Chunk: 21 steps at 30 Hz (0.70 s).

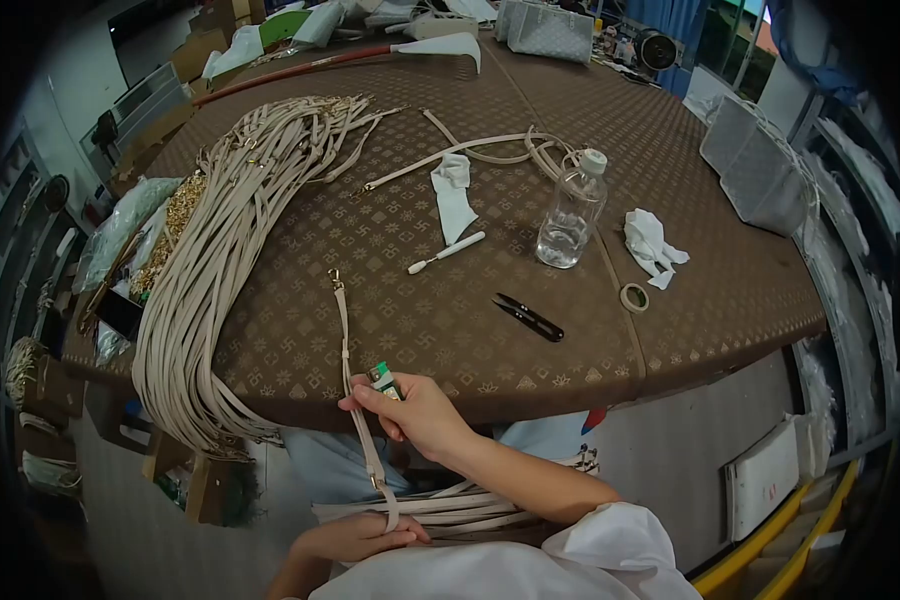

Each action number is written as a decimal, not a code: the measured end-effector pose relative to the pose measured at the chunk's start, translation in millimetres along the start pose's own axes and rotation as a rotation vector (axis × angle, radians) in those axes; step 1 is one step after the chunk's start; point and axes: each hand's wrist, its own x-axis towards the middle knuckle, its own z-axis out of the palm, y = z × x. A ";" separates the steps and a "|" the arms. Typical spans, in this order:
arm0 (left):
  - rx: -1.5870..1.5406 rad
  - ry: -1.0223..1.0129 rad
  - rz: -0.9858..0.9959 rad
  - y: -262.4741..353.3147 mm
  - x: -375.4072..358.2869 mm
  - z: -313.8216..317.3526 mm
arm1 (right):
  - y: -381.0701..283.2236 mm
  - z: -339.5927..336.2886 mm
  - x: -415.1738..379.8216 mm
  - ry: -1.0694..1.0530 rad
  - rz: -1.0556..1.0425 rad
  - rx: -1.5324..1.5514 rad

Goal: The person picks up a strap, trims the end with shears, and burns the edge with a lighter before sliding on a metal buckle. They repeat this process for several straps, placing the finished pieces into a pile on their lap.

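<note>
A narrow beige strap (345, 330) with a gold clasp at its far end runs from the table edge down toward my lap. My right hand (425, 415) is closed, with a small green and metallic lighter (384, 381) in its grip and the strap pinched at the fingertips. Lower down, my left hand (355, 536) is closed on the strap's near end, close to a gold buckle. More beige straps (460, 508) lie across my lap, partly hidden by my right forearm.
A big bundle of beige straps (220, 230) drapes over the table's left side. Black thread snips (530, 317), a tape roll (634, 297), a clear bottle (571, 215), a white swab-like stick (447, 253) and crumpled tissue (652, 245) lie on the patterned tablecloth (370, 240).
</note>
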 end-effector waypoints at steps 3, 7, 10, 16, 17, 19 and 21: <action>0.144 0.040 0.029 14.2 -1.8 3.4 | 10.2 -0.9 -3.0 0.059 -0.068 -0.218; -0.086 0.050 -0.116 24.1 -6.7 -2.6 | 14.5 -13.1 -20.2 0.301 -0.371 -0.774; 0.083 -0.004 -0.059 35.6 1.0 -3.1 | 17.4 -14.5 -29.6 0.201 -0.227 -0.592; 0.096 -0.111 0.069 11.0 20.6 -7.8 | 18.0 -17.9 -30.6 -0.133 0.213 0.166; 0.145 0.022 0.158 -1.0 15.1 -21.3 | 16.2 -14.4 -35.8 -0.109 0.182 0.125; -0.169 0.335 0.322 4.9 6.6 -37.3 | 13.5 -4.9 -44.9 -0.087 0.156 0.088; -0.544 0.518 0.390 39.9 4.4 -39.2 | 12.3 4.5 -53.5 -0.063 0.105 -0.142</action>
